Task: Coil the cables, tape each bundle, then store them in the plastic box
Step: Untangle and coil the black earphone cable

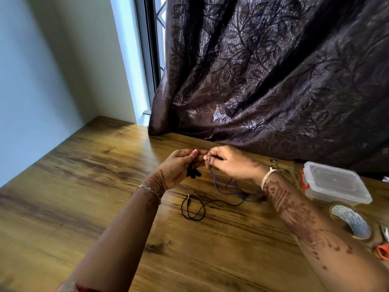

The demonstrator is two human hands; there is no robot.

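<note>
Both hands are raised just above the worktop point(105, 186) near its far edge, close to the dark curtain point(273, 70). They meet almost fingertip to fingertip. The left hand point(179, 165) is curled round the black earbuds point(193, 172), which hang bunched below its palm. The right hand point(229, 163) pinches the thin cable point(220, 200) between thumb and fingers, just beside the left fingertips. A purplish strand point(213, 180) drops from under the right hand to the worktop; whether it is part of the same cable cannot be told. The black cable lies slack on the wood below and between the wrists. It makes a loose loop nearer the person, and its plug point(188, 196) points toward the left wrist. The clear box point(334, 182), lid on, stands by the right edge, beyond the right forearm and well apart from the cable. The tape point(350, 221) lies just in front of the box, and orange-handled scissors point(382, 250) are partly in view at the right edge.
</note>
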